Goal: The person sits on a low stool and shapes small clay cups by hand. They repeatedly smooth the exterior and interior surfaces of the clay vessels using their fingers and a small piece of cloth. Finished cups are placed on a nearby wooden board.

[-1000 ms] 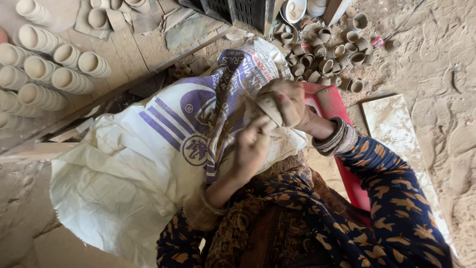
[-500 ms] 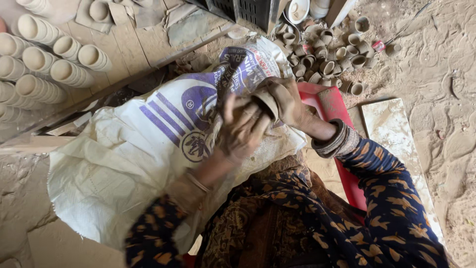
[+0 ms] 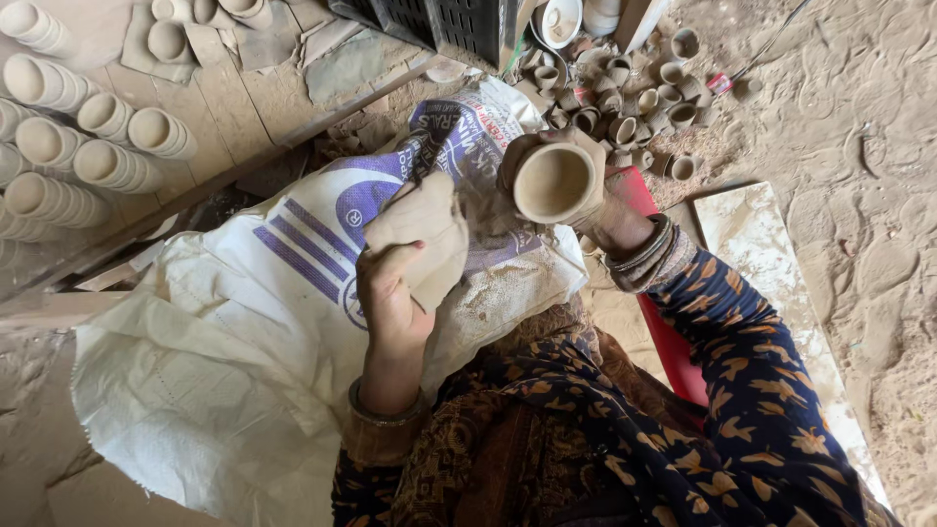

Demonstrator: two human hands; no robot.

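The person's right hand [image 3: 571, 181] is gripping a small round unfired clay cup [image 3: 552, 182] of pale brown colour, fingers wrapped closely around its wall, the open mouth facing the camera. The cup is being held in the air above the upper right part of a white woven sack with blue stripes [image 3: 244, 332], which is lying spread over the person's lap and the ground. The left hand [image 3: 395, 283] is closing tightly on a folded beige cloth pad [image 3: 425, 234], held just beside the cup, not touching it. Metal bangles [image 3: 649, 256] are sitting on the right wrist above a dark patterned sleeve [image 3: 752, 371].

Beyond the sack's far edge, a heap of small dark clay cups [image 3: 625, 107] is lying on the sandy ground. Along the upper left corner, rows of pale clay cups [image 3: 88, 146] are lying on wooden planks. A flat stone slab [image 3: 771, 254] is lying at the right.
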